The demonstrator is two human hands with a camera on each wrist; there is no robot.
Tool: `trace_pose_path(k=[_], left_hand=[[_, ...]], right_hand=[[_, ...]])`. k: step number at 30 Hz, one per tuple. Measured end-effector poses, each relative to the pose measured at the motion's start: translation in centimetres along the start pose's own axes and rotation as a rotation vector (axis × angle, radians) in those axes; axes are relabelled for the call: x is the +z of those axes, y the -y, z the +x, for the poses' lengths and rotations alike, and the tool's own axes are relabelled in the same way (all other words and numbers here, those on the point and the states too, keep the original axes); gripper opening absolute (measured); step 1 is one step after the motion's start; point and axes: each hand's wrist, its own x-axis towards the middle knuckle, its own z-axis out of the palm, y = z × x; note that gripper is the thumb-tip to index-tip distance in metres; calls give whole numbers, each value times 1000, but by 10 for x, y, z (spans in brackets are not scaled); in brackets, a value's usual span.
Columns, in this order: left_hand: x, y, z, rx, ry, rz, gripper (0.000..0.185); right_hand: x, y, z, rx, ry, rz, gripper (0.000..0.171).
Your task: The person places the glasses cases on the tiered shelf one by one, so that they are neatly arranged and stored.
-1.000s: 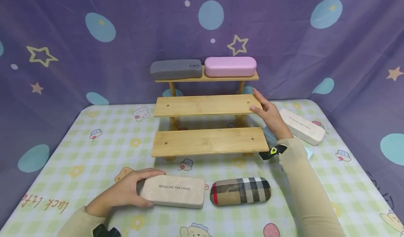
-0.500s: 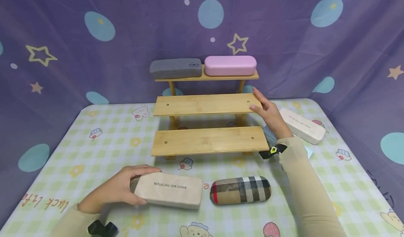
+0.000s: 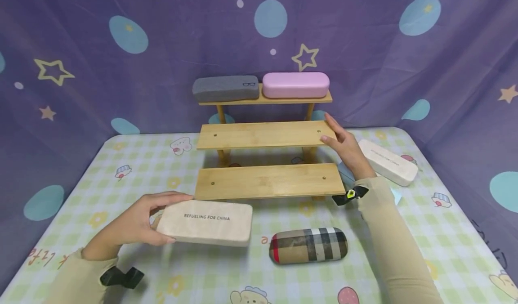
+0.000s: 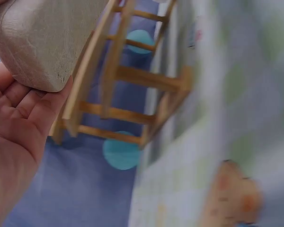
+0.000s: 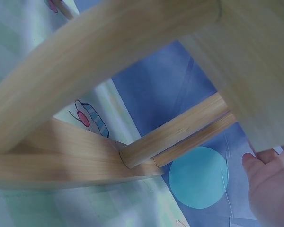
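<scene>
My left hand [image 3: 131, 223] grips the left end of a cream glasses case [image 3: 206, 230] printed "REFUELING FOR CHINA", held above the cloth just in front of the lowest shelf. In the left wrist view the fingers lie along the underside of the case [image 4: 52, 42]. At the right end of the middle shelf of a three-step wooden rack [image 3: 263, 135], my right hand [image 3: 350, 153] holds the board, thumb on its front part and fingers at the back corner. A plaid glasses case [image 3: 309, 245] lies on the cloth right of the held case.
Grey [image 3: 224, 89] and pink [image 3: 295, 86] glasses cases stand on the top shelf. Another cream case [image 3: 388, 162] lies right of the rack, and a blue case [image 3: 345, 174] shows partly behind my right wrist. A purple curtain [image 3: 162, 83] hangs behind the checked tablecloth [image 3: 141, 178].
My left hand has lifted the cream glasses case off the cloth and moved it forward and left, closer to the lowest shelf. My right hand stays on the rack.
</scene>
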Motion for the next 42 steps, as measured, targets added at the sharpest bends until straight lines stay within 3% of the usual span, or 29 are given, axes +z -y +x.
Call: trace_pose_path(k=[10, 16, 19, 31, 37, 42], left_hand=[[-35, -10, 27, 56, -102, 88, 80], [-51, 1, 51, 154, -129, -55, 78], [-58, 7, 64, 159, -145, -100, 78], [-78, 25, 113, -33, -230, -32, 71], [-84, 32, 128, -132, -250, 14, 69], [-85, 37, 139, -167, -241, -8, 68]], right_hand=[[0, -1, -1, -4, 1, -3, 63], [-1, 0, -2, -2, 2, -3, 63], [-1, 0, -2, 3, 6, -5, 63], [-1, -1, -1, -8, 16, -4, 63], [-1, 0, -1, 2, 15, -9, 63], [-1, 0, -1, 8, 10, -15, 63]])
